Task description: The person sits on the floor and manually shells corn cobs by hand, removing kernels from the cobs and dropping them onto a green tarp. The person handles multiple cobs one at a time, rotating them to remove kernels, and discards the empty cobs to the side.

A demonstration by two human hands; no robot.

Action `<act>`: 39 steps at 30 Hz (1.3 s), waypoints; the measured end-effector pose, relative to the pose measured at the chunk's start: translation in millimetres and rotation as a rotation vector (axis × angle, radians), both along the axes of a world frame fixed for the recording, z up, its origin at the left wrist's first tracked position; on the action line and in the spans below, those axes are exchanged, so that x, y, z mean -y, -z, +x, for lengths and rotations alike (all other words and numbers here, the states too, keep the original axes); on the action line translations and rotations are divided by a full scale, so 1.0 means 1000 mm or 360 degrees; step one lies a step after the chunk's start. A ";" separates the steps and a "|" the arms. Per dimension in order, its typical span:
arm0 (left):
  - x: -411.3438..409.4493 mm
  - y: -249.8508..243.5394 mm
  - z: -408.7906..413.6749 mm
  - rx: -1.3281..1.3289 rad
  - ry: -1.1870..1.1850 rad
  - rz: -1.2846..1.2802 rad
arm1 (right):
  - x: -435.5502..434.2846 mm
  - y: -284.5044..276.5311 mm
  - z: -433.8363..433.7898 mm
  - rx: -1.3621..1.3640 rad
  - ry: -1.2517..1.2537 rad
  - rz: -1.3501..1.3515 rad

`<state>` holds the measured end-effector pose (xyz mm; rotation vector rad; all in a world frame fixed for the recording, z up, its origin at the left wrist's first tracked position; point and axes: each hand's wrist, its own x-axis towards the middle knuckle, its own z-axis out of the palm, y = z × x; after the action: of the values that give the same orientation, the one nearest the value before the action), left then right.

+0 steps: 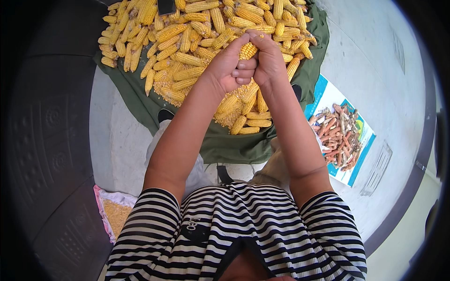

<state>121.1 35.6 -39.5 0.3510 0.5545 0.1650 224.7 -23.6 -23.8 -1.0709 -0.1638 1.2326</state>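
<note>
Both of my hands close around one yellow corn cob [248,51] above the middle of a corn heap. My left hand [230,66] wraps it from the left, its thumb on the upper part. From the right, my right hand [269,56] grips the same cob, thumb near its top. The palms and fingers hide most of the cob. Below and around the hands lie many whole corn cobs [188,72], with loose corn kernels [228,117] gathered among them. The heap rests on a dark green cloth [239,151].
A dark phone [166,6] lies on the corn at the far edge. To the right, stripped cobs [339,137] are piled on a printed white-and-blue sheet [355,175]. Yellow grain [116,214] lies on a pink-edged cloth at lower left. Dark embossed panels [52,140] stand along the left.
</note>
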 end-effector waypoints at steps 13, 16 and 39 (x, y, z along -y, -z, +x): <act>-0.011 -0.012 -0.008 -0.0158 0.0005 0.0104 | -0.014 0.003 -0.001 -0.0256 -0.0053 -0.0055; -0.017 -0.013 -0.007 -0.0060 -0.0079 0.0042 | -0.016 0.016 0.000 -0.0349 -0.0081 0.0176; -0.021 -0.015 -0.015 -0.0318 -0.0228 0.0613 | -0.035 0.002 -0.018 -0.0076 0.0158 0.0166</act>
<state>105.8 56.8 -24.9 0.7079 0.7471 0.3802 206.8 11.0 -26.0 -0.9478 -0.1352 1.1472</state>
